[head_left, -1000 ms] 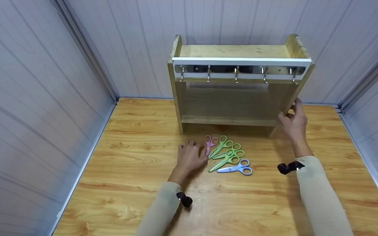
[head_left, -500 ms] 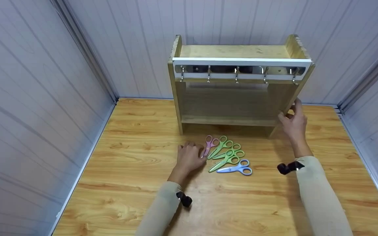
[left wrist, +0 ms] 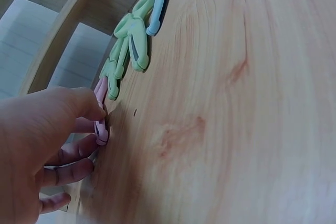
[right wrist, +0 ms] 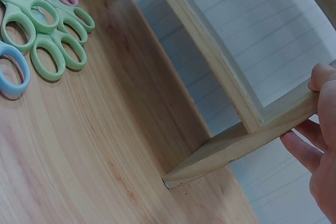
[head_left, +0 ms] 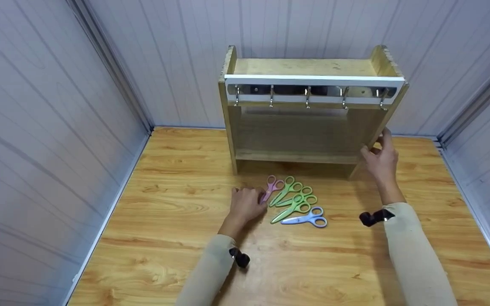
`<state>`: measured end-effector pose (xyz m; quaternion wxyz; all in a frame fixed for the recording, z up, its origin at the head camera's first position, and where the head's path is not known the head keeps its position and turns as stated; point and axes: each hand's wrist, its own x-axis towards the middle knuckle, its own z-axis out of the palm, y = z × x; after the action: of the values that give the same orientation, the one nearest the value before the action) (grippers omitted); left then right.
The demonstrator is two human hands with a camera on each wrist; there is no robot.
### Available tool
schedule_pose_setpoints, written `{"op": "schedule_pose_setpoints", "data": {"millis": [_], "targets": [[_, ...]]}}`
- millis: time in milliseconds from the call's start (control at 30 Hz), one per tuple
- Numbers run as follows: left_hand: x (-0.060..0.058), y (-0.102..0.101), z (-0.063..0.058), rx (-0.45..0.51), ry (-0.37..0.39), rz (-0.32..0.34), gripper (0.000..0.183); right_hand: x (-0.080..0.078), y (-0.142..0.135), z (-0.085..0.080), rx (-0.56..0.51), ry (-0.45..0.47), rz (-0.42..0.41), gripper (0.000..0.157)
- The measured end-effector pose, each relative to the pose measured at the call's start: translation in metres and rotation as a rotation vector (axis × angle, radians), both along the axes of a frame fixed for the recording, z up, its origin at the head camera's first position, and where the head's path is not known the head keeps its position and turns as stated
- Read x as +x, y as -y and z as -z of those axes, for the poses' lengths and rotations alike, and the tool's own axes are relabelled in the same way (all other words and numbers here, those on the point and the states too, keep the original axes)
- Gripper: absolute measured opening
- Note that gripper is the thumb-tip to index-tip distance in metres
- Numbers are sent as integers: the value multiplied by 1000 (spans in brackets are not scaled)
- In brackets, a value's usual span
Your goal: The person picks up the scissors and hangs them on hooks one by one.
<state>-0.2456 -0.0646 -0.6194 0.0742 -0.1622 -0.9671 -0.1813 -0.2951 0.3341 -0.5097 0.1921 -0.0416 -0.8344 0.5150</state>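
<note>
I classify the site as a small booth-like enclosure; the kind of building around it I cannot determine. Indicators: pale grooved panels [head_left: 177, 63] on three sides, metal trim [head_left: 111, 63] at the corners, wood-grain surface [head_left: 164, 212] between.

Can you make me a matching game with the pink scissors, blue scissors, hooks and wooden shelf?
Things:
1. Pink scissors
2. Blue scissors
3. Hooks
4. Wooden shelf

Where or how:
A. In a row along the white strip
B. Gripped by the right hand
C. Pinched by the left hand
D. On the table, no hand touching

Right pairs: 1-C, 2-D, 3-A, 4-B
</note>
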Motion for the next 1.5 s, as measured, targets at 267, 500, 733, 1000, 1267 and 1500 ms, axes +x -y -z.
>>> {"op": "schedule_pose_setpoints", "data": {"millis": [267, 500, 733, 1000, 1267, 1500], "targets": [[-3, 1, 6, 9, 51, 4, 29, 1, -1, 0, 6, 26, 4, 78], [-4, 2, 2, 102, 114, -2, 34, 1, 0, -1, 1, 8, 12, 75], [-3, 4, 1, 96, 112, -2, 27, 3, 2, 0, -12, -9, 6, 74], [-8, 8, 13, 196, 132, 18, 26, 4, 2, 1, -28, -22, -1, 74], [-5, 10, 3, 165, 128, 66, 16, 2, 1, 0, -12, -29, -6, 75], [-16, 14, 29, 194, 97, 98, 9, 2, 2, 0, -6, -18, 1, 74]]}}
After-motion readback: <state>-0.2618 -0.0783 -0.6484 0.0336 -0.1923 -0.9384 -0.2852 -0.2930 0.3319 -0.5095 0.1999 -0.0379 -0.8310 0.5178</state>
